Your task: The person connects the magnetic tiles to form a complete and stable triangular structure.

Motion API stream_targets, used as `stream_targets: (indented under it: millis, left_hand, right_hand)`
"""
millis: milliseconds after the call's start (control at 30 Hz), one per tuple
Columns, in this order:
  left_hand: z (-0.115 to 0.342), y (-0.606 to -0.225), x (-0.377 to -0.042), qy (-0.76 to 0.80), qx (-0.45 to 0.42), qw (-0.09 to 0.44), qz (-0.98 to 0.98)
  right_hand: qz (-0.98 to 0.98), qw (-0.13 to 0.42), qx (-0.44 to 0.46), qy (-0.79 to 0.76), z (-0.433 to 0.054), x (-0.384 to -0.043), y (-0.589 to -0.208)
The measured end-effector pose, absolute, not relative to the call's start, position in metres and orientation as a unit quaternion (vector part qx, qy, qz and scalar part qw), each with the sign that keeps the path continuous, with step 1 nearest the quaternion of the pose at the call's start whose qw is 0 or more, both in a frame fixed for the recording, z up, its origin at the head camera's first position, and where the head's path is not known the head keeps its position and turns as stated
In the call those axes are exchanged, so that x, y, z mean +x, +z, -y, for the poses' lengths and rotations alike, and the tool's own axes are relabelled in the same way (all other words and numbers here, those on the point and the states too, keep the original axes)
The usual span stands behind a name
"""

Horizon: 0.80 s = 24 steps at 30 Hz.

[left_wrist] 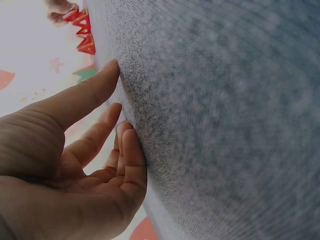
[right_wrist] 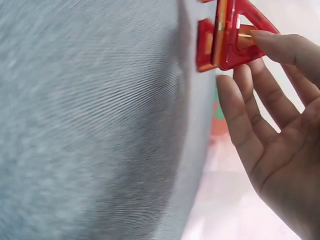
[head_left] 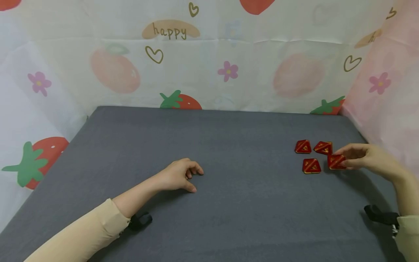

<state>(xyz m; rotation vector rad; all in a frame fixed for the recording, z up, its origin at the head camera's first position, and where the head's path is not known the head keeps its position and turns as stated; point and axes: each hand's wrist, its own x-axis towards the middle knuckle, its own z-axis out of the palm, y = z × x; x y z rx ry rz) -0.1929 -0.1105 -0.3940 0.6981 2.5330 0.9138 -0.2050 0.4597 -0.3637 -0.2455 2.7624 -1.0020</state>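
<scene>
At the right of the head view, my right hand (head_left: 370, 160) pinches a red triangular piece (head_left: 336, 162) with gold-coloured edges between thumb and fingers. In the right wrist view this red triangular piece (right_wrist: 240, 35) looks translucent, with an opening in its side and the thumb against it. Just left of it, three similar pieces lie on the cloth: one at the back left (head_left: 303, 146), one at the back right (head_left: 323, 147), one in front (head_left: 311, 166). My left hand (head_left: 180, 174) rests near the table's middle, fingers loosely bent, holding nothing.
A dark grey cloth (head_left: 248, 203) covers the table. Printed hangings (head_left: 209, 72) with strawberries, flowers and hearts stand behind and at both sides. Black straps circle the left wrist (head_left: 140, 221) and the right wrist (head_left: 381, 215).
</scene>
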Motion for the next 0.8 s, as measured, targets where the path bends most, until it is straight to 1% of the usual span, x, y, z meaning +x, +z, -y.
stream_targets:
  millis: [100,167,367,567,633,700,800]
  left_hand:
    - [0.110,-0.394,-0.193,0.321,0.247,0.178,-0.897]
    - [0.110,-0.393,-0.193,0.322,0.247,0.179,-0.896]
    - [0.109,-0.392,-0.192,0.326,0.246,0.181,-0.895]
    - [0.110,-0.393,-0.192,0.326,0.245,0.183,-0.895]
    - [0.110,-0.393,-0.193,0.326,0.246,0.183,-0.894]
    - [0.110,-0.394,-0.192,0.327,0.246,0.184,-0.894]
    - [0.110,-0.394,-0.192,0.328,0.244,0.185,-0.894]
  right_hand:
    - [-0.928,0.120,-0.073,-0.346,-0.463,-0.205,-0.370]
    - [-0.929,0.123,-0.070,-0.342,-0.464,-0.205,-0.372]
    - [-0.934,0.113,-0.075,-0.331,-0.462,-0.207,-0.376]
    - [-0.936,0.116,-0.073,-0.324,-0.459,-0.208,-0.377]
    - [-0.940,0.101,-0.077,-0.318,-0.458,-0.209,-0.376]
    - [-0.944,0.070,-0.084,-0.311,-0.458,-0.209,-0.376]
    - [-0.945,-0.006,-0.084,-0.315,-0.453,-0.210,-0.374]
